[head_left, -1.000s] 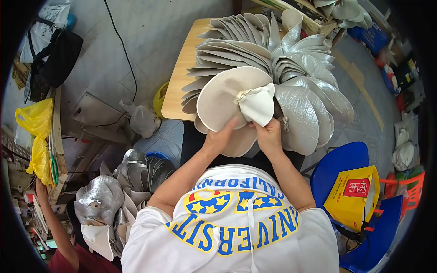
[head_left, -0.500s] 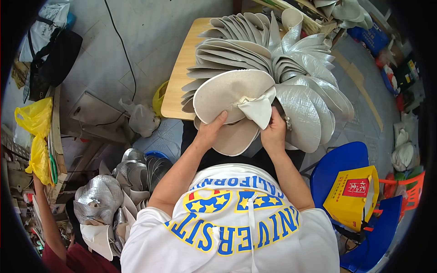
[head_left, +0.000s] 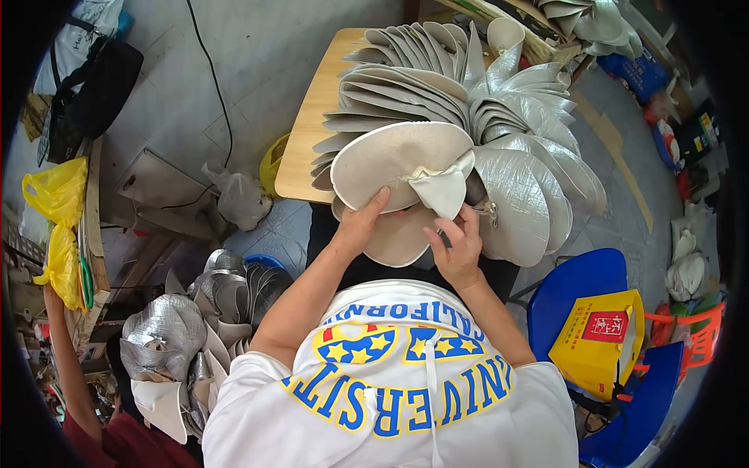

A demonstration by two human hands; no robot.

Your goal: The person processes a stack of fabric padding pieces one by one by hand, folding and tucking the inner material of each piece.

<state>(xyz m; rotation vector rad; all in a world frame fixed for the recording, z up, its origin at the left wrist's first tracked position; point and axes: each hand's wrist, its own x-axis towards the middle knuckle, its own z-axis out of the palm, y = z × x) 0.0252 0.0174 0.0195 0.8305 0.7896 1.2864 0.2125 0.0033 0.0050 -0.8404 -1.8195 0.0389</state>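
Observation:
A beige padded piece, oval with a pale stitched rim, is tilted up in front of me at the near edge of the pile. My left hand grips its lower left edge, thumb on the top face and fingers hidden beneath. On the piece's right side, a folded white flap hangs down to a rounded tip. Just below that tip is my right hand, thumb and fingers apart, fingertips close to the flap; whether they touch cannot be made out. A second beige piece shows underneath.
Grey padded pieces and silver foil-faced ones fan out across a wooden table. More foil pieces are heaped at lower left, near another person's arm. A yellow bag sits on a blue chair at right.
My right hand has loosened from the flap's right edge, moved slightly down and left, and spread its fingers. The left hand keeps its hold on the beige piece.

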